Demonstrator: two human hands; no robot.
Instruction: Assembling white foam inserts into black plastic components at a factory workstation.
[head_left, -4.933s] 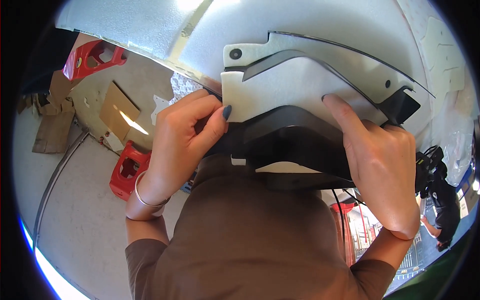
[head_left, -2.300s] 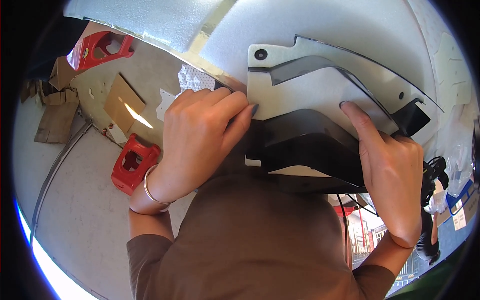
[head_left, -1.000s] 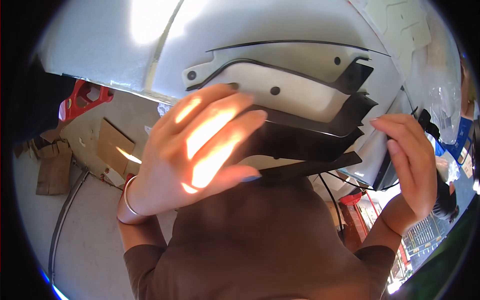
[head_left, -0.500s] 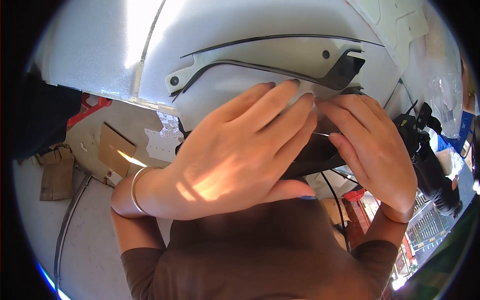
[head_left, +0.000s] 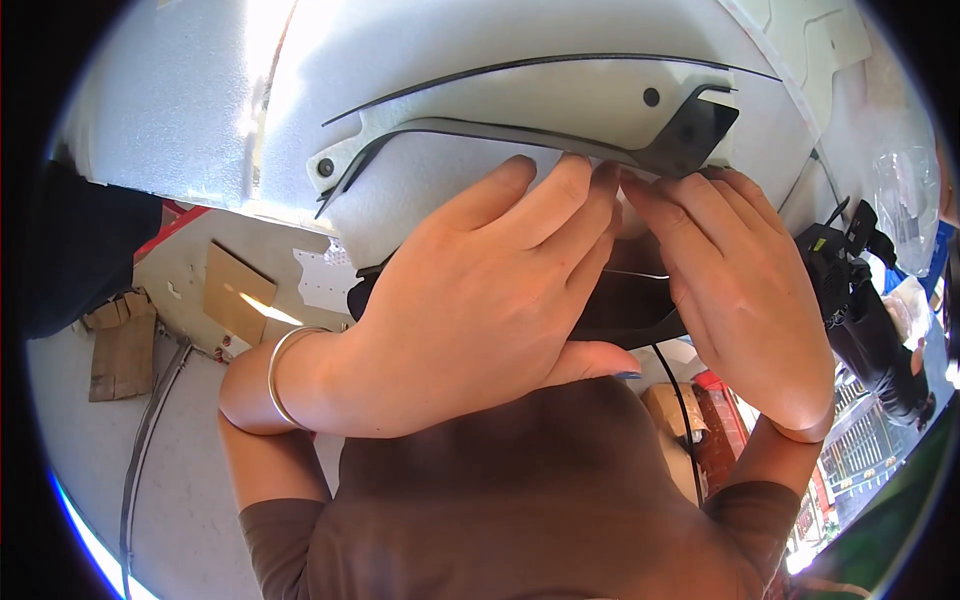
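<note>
A pale curved trim panel (head_left: 600,97) with black edging lies on a white padded surface, a round dark hole near each end. Its right end carries a black angled flap (head_left: 700,130). My left hand (head_left: 480,270) has its fingers stretched forward, tips at the lower black edge, thumb held apart. Close beside it, my right hand (head_left: 745,270) is bent with its fingers together at the same edge, below the flap. Whatever its fingertips hold is hidden. Between and under the hands shows a dark curved plastic piece (head_left: 625,305), mostly covered.
The white padded surface (head_left: 200,120) spreads across the far side. Cardboard pieces (head_left: 238,290) lie on the floor at left, near a dark cable (head_left: 150,430). Black equipment (head_left: 830,270) and clear plastic wrap (head_left: 905,210) are at right. A thin black cable (head_left: 680,410) hangs below my hands.
My left fingertips have moved up a little against the black edge, and the right fingers have drawn closer together. The view has shifted slightly; the panel lies much as before.
</note>
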